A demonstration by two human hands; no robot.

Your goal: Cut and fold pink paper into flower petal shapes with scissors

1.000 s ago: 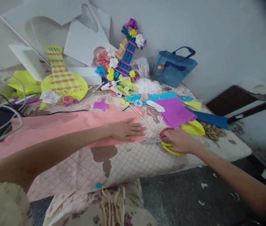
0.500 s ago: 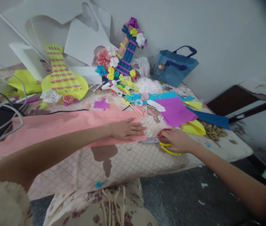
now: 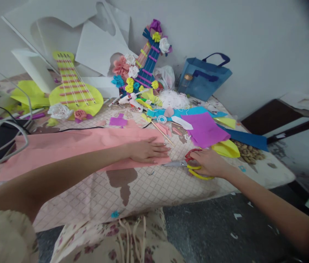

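Note:
A long strip of pink crepe-like paper [image 3: 69,146] lies across the table. My left hand [image 3: 147,150] rests flat on its right end, fingers stretched out towards the right. My right hand [image 3: 209,162] grips a pair of scissors [image 3: 182,163] with red and yellow handles. Their blades point left and touch or nearly touch the paper's lower right corner; the blades look closed. Just behind the scissors a wooden stick [image 3: 163,134] lies slanted, with scraps of pink paper beside it.
At the back stand a yellow paper guitar [image 3: 75,95], a blue guitar [image 3: 149,67] with paper flowers, and a blue bag [image 3: 203,80]. A glue gun [image 3: 131,101], purple paper [image 3: 205,128] and peanuts [image 3: 249,152] lie nearer. A grey cable [image 3: 24,142] loops at left.
Almost nothing differs. The whole view has shifted very slightly, while my left hand stays on the pink paper and my right hand keeps hold of the scissors.

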